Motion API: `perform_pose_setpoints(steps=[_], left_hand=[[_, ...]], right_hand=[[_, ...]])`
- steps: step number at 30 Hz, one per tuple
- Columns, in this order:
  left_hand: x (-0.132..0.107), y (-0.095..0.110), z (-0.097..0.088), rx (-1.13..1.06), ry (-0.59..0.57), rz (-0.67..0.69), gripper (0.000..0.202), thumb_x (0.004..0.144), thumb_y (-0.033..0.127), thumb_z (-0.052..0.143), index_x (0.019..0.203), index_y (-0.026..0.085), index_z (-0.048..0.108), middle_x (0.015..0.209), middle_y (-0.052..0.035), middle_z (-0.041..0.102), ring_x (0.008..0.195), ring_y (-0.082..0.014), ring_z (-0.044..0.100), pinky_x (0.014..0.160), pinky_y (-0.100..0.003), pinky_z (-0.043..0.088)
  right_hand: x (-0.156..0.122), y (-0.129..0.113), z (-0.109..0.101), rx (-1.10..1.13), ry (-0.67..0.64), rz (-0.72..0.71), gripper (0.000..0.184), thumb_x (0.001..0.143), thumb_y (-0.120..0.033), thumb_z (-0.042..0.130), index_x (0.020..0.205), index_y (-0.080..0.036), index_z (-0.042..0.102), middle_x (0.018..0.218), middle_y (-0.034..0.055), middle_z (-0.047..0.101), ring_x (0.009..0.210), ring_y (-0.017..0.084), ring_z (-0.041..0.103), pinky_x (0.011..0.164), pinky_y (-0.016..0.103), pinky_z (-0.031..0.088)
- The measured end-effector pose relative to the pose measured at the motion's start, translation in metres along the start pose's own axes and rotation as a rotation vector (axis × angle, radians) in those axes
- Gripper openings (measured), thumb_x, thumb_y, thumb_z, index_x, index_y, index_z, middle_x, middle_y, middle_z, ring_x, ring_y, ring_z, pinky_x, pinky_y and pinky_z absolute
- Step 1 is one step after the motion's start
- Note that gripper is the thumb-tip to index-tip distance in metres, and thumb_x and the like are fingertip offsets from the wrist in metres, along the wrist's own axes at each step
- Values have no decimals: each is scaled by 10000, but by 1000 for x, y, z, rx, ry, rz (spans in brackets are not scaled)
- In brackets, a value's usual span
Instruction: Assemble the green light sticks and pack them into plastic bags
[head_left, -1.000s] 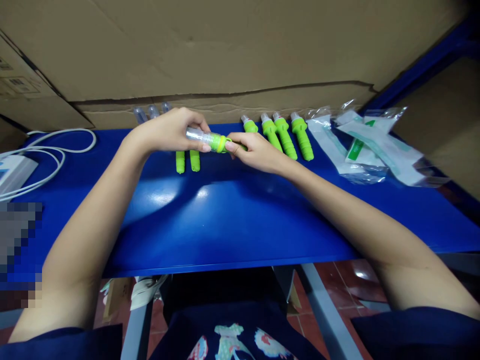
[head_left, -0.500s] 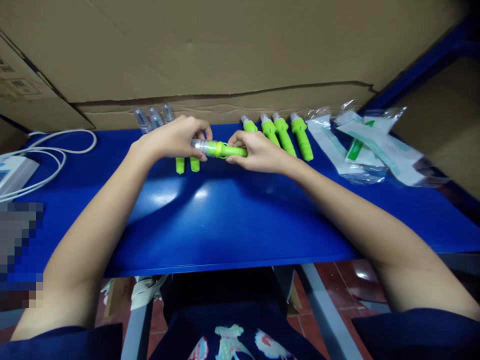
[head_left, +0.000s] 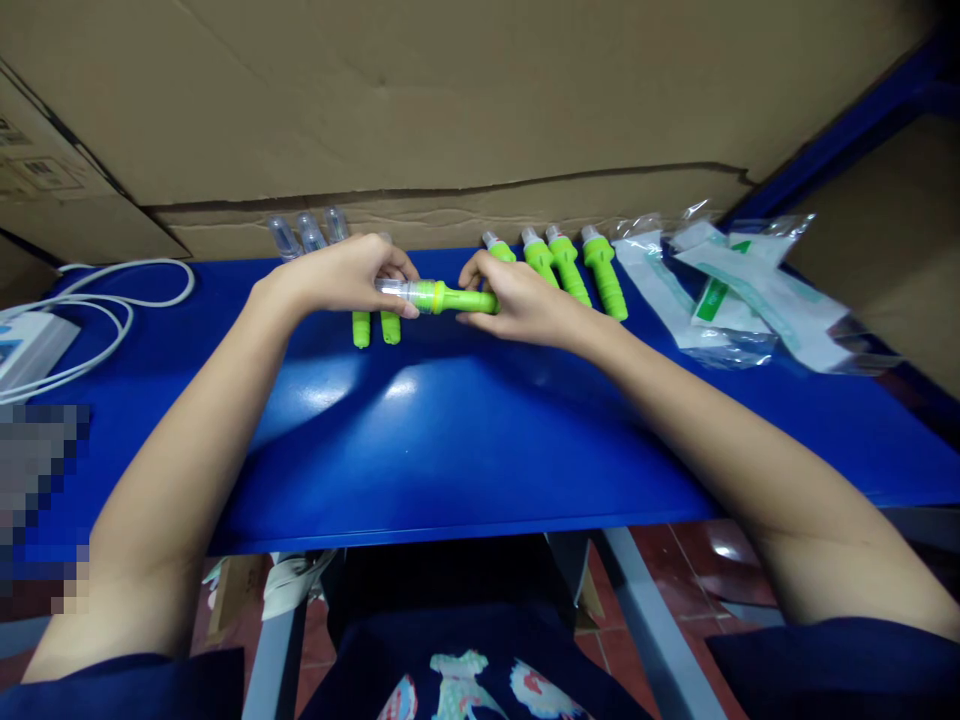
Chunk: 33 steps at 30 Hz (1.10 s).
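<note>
Both hands hold one green pen-like device [head_left: 450, 298] level above the blue table [head_left: 465, 430]. My left hand [head_left: 346, 275] pinches its clear cap end [head_left: 401, 291]. My right hand [head_left: 517, 297] grips the green barrel end. Two more green devices [head_left: 375, 327] lie under my left hand, partly hidden. Several uncapped green devices [head_left: 574, 270] lie in a row just right of my right hand. Three clear caps [head_left: 307, 233] stand at the table's back edge, behind my left hand.
Sealed white and green plastic pouches [head_left: 739, 295] lie at the back right. A white cable [head_left: 105, 300] and a white box [head_left: 26, 345] sit at the far left. Cardboard boxes [head_left: 450, 110] wall off the back. A blue frame post [head_left: 847, 120] rises at right.
The device has turned level between my hands and its green barrel now shows. My right hand has shifted slightly right and back along the barrel.
</note>
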<state>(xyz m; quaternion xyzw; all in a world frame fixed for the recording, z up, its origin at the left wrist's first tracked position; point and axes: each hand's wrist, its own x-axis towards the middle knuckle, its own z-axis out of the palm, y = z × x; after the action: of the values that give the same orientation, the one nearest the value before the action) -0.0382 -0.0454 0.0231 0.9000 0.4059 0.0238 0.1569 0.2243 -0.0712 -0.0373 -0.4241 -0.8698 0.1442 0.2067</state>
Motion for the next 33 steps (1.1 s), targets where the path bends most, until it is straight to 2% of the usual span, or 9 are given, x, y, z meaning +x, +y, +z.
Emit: perform_pose_setpoints(steps=[4, 9, 13, 16, 19, 25, 29, 31, 33], left_hand=[[-3, 6, -4, 1, -18, -35, 594, 836, 569, 713, 1275, 176, 783, 1107, -70, 816, 921, -248, 711, 794, -326, 484], [-5, 13, -7, 42, 6, -30, 572, 819, 580, 730, 1229, 190, 812, 1056, -58, 822, 914, -252, 705, 817, -335, 480], [-5, 16, -5, 61, 13, 16, 549, 876, 589, 682, 1223, 181, 803, 1056, -64, 824, 896, -236, 691, 823, -340, 472], [-3, 18, -3, 88, 14, 2, 476, 874, 517, 717, 1214, 197, 805, 1019, -60, 823, 903, -248, 714, 820, -334, 471], [0, 19, -1, 118, 35, 9, 464, 889, 508, 734, 1230, 202, 803, 1017, -79, 814, 993, -290, 734, 876, -354, 475], [2, 26, 1, 186, 107, 28, 465, 891, 454, 759, 1307, 245, 768, 1112, -91, 807, 1111, -322, 725, 899, -363, 478], [-1, 27, -2, 189, 92, 13, 503, 897, 455, 746, 1343, 220, 745, 1210, -100, 792, 1137, -316, 704, 929, -370, 482], [-3, 25, -5, 188, 69, 11, 518, 915, 466, 715, 1360, 201, 731, 1238, -97, 785, 1134, -304, 695, 951, -369, 479], [-5, 22, -8, 179, 71, 8, 541, 902, 483, 717, 1351, 182, 734, 1235, -92, 787, 1128, -297, 692, 971, -364, 477]], right_hand=[[-3, 3, 2, -28, 74, -8, 230, 910, -384, 698, 1059, -219, 639, 939, 81, 689, 920, 294, 644, 888, 426, 496], [-6, -2, 1, -113, 115, -13, 217, 930, -391, 663, 1055, -214, 675, 958, 122, 719, 967, 353, 658, 853, 440, 481], [-3, -2, -2, -50, 77, 15, 194, 924, -381, 659, 995, -204, 695, 852, 96, 706, 834, 300, 649, 788, 406, 468], [-1, -1, -6, 117, 3, 35, 228, 935, -419, 655, 866, -202, 665, 733, 45, 662, 729, 220, 609, 723, 345, 455], [0, 0, -11, 369, -154, 97, 366, 949, -511, 657, 753, -205, 608, 656, 21, 617, 608, 154, 538, 615, 299, 420], [0, 10, -16, 789, -338, 201, 448, 923, -592, 675, 798, -162, 675, 589, 20, 560, 479, 124, 434, 484, 299, 359], [1, 8, -15, 758, -352, 188, 480, 950, -623, 669, 853, -154, 704, 659, 54, 659, 508, 131, 516, 497, 289, 434], [2, 5, -13, 694, -297, 199, 442, 963, -611, 680, 877, -178, 693, 770, 73, 730, 582, 145, 603, 547, 286, 503], [2, 4, -10, 664, -224, 212, 328, 937, -523, 749, 931, -205, 667, 866, 65, 758, 672, 162, 670, 609, 293, 566]])
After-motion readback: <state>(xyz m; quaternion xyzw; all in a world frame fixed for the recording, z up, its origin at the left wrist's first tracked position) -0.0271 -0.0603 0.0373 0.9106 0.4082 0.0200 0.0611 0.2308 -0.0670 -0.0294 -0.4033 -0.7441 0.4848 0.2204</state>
